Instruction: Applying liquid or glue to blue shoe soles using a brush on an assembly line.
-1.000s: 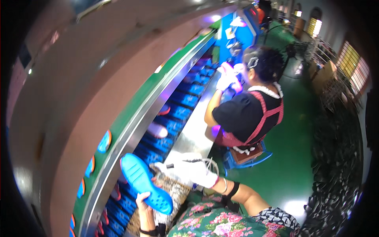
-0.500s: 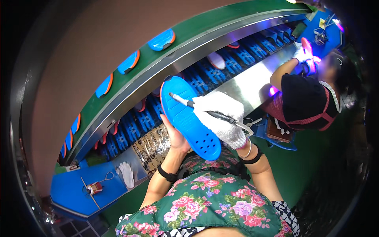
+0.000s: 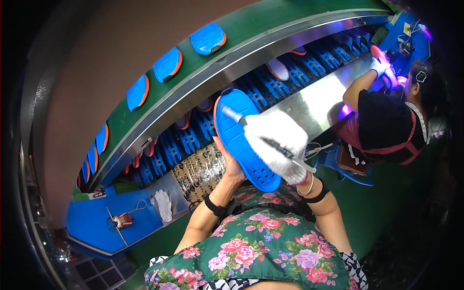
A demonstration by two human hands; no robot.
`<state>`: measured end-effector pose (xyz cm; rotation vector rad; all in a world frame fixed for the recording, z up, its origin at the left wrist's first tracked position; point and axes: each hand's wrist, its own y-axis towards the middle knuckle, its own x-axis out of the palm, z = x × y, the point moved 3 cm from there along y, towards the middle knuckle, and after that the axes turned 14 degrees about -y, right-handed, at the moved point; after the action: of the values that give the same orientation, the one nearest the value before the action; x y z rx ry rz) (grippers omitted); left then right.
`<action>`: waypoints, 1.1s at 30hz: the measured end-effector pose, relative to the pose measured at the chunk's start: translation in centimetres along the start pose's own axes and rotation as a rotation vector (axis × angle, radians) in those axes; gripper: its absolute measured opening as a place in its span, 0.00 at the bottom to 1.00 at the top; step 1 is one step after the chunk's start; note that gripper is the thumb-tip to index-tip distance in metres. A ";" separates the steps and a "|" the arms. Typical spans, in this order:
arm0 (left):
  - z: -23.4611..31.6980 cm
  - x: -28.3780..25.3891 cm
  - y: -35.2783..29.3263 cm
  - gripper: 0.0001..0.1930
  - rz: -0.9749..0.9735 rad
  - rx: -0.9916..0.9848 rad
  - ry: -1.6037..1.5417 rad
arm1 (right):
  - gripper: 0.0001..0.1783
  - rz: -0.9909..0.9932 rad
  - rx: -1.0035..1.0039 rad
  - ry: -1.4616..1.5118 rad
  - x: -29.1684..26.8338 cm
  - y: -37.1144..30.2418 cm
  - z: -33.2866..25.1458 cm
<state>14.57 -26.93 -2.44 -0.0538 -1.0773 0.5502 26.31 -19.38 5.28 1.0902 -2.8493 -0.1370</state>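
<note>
A blue shoe sole [image 3: 237, 133] with an orange rim is tilted up before me, with several small holes at its near end. My bare left hand [image 3: 231, 164] grips it along the left side, its fingers mostly hidden behind. My right hand [image 3: 279, 140], in a white knit glove, is closed round a brush [image 3: 233, 115] with a thin tube at its back end. The blurred brush tip lies by the sole's left edge, close to its far end; whether it touches cannot be made out.
More blue soles [image 3: 168, 65] lie on the green conveyor belt [image 3: 261, 30]. Below it runs a rack [image 3: 274, 86] of blue holders. To the left, a blue table [image 3: 89, 217] bears a white glove [image 3: 163, 205] and a small red object [image 3: 124, 220]. A co-worker [image 3: 386, 113] sits at right.
The whole view has shifted, so the surroundings sit further right and higher. My right hand and the brush have blurred with motion, the tip slightly nearer the sole's left edge. Both grips are unchanged.
</note>
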 end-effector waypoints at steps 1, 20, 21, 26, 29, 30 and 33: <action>-0.3 -0.5 0.2 0.55 -0.012 0.003 0.001 | 0.24 0.006 0.006 0.004 -0.2 -0.2 0.3; -0.6 -3.4 2.0 0.57 -0.145 -0.148 -0.188 | 0.19 -0.009 -0.562 -0.434 -2.5 -0.1 -1.0; -0.7 -2.1 2.2 0.61 -0.128 -0.157 -0.438 | 0.19 0.056 -0.518 -0.416 -2.9 -0.1 -0.7; 0.4 -4.0 3.6 0.62 -0.379 -0.190 -0.171 | 0.16 -0.061 -0.746 -0.613 -1.4 -1.1 -2.2; 1.0 -3.0 3.0 0.64 -0.165 -0.075 -0.084 | 0.12 0.004 -0.594 -0.373 -2.8 -0.3 -1.2; 0.9 -2.5 2.8 0.64 -0.064 -0.063 -0.083 | 0.11 0.062 -0.487 -0.391 -2.9 -0.2 -0.5; 0.8 -0.6 3.5 0.65 -0.204 -0.131 -0.151 | 0.10 0.018 -0.704 -0.588 -3.2 -0.3 -1.1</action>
<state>12.26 -24.34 -3.57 -0.0164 -1.2495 0.3031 29.00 -17.55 6.13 0.9563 -2.8150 -1.5415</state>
